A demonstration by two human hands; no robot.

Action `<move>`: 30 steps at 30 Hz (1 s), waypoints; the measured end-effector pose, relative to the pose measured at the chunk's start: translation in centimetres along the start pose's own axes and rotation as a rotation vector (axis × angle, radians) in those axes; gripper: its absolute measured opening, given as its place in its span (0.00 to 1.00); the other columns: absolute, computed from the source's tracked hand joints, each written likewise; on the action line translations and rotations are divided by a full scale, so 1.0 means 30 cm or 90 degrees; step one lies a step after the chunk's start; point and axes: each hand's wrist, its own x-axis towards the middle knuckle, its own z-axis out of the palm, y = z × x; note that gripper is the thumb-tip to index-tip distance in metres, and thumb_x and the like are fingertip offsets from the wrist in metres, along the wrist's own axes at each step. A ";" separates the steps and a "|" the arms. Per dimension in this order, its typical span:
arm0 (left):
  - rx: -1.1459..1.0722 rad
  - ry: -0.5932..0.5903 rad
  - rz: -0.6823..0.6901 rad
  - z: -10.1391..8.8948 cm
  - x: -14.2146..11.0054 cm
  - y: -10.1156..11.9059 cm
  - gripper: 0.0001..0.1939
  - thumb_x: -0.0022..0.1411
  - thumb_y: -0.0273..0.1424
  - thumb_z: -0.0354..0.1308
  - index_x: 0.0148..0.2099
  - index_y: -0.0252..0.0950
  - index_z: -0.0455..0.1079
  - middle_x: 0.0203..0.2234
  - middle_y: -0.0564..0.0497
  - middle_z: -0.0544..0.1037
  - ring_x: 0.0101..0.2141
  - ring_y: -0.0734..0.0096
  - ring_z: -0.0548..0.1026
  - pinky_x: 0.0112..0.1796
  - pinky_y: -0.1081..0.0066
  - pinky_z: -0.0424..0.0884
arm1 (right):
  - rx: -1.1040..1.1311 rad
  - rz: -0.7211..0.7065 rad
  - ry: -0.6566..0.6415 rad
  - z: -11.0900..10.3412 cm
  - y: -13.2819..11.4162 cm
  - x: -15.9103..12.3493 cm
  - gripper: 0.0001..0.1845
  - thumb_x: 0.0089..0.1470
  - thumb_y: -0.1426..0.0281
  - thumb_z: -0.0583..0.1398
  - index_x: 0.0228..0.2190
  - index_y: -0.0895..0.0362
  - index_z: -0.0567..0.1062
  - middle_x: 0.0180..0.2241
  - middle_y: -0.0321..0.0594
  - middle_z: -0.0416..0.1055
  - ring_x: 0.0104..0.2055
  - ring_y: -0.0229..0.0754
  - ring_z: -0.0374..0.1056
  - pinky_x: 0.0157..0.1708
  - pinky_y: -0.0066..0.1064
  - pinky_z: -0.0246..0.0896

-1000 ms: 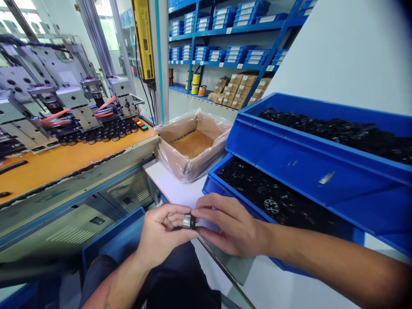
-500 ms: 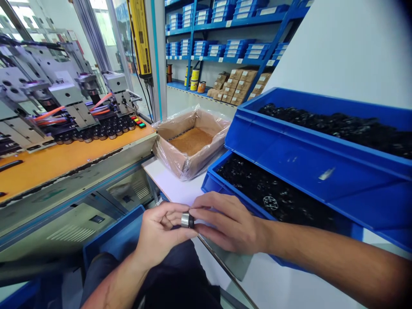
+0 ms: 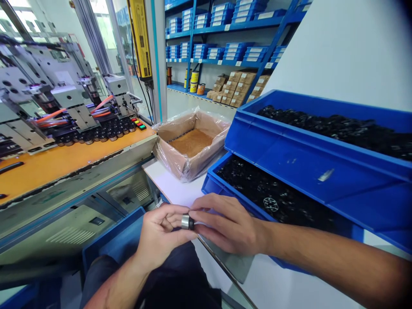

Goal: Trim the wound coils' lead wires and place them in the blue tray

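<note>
My left hand [image 3: 161,234] pinches a small silver metal ring with a dark part set in it [image 3: 186,222] between thumb and fingers, low in the middle of the view. My right hand [image 3: 225,224] meets it from the right, fingertips pressed on the same ring. Both hands hover over the near corner of a white table [image 3: 170,184], just in front of the lower blue bin [image 3: 222,182] filled with small black round parts.
A second blue bin [image 3: 309,141] of black parts sits stacked above and behind the first. A plastic-lined cardboard box [image 3: 191,143] stands on the table. At left is an orange-topped machine [image 3: 64,159] with a row of black parts. Another blue bin [image 3: 116,240] lies below. Blue shelving fills the back.
The hands and the ring stay together almost unchanged; the view has shifted only slightly.
</note>
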 end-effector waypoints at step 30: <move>-0.018 0.020 -0.029 0.000 0.007 0.006 0.23 0.34 0.15 0.75 0.36 0.37 0.81 0.26 0.50 0.85 0.27 0.68 0.82 0.31 0.75 0.80 | -0.025 -0.018 0.008 0.004 0.007 0.002 0.09 0.61 0.74 0.59 0.44 0.64 0.73 0.37 0.47 0.73 0.41 0.41 0.72 0.37 0.31 0.73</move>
